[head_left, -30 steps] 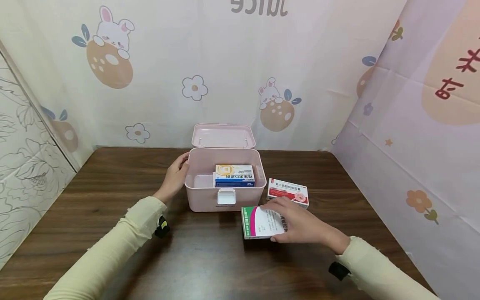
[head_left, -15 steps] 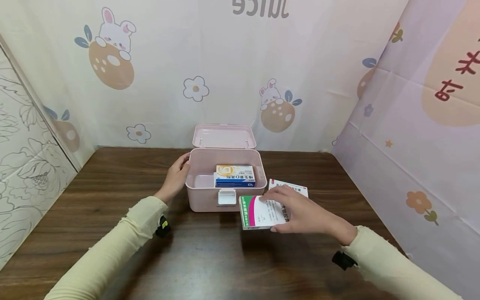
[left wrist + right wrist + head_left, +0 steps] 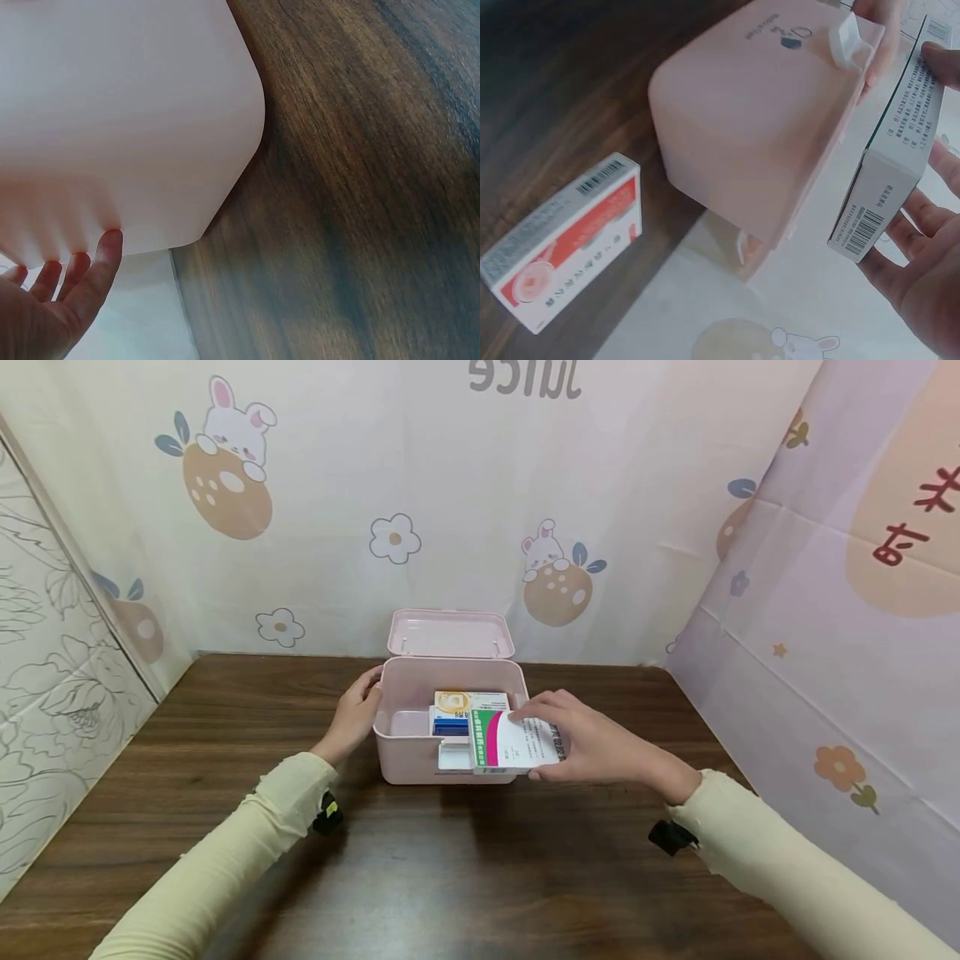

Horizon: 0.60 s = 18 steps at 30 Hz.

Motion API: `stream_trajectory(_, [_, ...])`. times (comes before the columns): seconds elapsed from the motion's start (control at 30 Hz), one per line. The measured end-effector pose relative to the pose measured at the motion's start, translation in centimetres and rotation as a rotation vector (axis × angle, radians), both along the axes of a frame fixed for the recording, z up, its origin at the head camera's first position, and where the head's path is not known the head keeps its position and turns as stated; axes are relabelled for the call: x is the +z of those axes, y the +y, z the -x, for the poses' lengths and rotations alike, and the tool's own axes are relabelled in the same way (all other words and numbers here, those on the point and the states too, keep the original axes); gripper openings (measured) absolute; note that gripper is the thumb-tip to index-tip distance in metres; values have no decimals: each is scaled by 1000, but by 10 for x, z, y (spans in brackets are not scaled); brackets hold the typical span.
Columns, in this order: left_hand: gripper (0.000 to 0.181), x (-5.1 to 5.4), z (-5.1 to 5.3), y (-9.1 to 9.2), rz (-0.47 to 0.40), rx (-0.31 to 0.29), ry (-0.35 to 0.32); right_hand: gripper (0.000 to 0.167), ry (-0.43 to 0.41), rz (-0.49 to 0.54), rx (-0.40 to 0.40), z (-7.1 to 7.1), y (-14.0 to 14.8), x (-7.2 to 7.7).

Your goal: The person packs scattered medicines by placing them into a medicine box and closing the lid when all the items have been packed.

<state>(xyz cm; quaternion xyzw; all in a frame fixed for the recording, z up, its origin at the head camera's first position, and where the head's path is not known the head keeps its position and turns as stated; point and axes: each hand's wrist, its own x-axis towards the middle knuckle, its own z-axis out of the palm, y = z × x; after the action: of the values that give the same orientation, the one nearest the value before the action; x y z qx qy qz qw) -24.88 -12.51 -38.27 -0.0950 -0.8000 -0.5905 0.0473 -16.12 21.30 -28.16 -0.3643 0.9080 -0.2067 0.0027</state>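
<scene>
My right hand [image 3: 603,742] grips a flat white, green and magenta medicine box [image 3: 517,743] by its edges. It holds the box tilted at the front right rim of a pink medicine case [image 3: 408,762], hiding part of that rim. The case's lid [image 3: 450,633] stands raised at the back. Inside lies a blue, white and yellow medicine box [image 3: 487,700], partly covered by the lifted one. My left hand [image 3: 354,717] rests against the case's left side. In the left wrist view, the fingertips [image 3: 111,241] touch its pink wall.
Beside the case on the dark wooden table [image 3: 375,877], a red and white medicine box [image 3: 577,240] lies in the right wrist view; the right hand covers it in the head view. A white latch [image 3: 454,756] hangs on the case front. Printed curtains [image 3: 322,485] stand behind.
My right hand has lifted the green and white medicine box off the table and brought it up and forward to the case rim. The left hand has stayed at the case's side.
</scene>
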Motion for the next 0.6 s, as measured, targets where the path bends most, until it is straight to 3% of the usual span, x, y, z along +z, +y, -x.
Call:
stream_trajectory(0.3, [45, -1, 0, -1, 10, 11, 14, 68, 3, -8, -16, 30, -19, 9])
stream_trajectory(0.6, [45, -1, 0, 2, 5, 16, 23, 67, -34, -9, -35, 63, -38, 1])
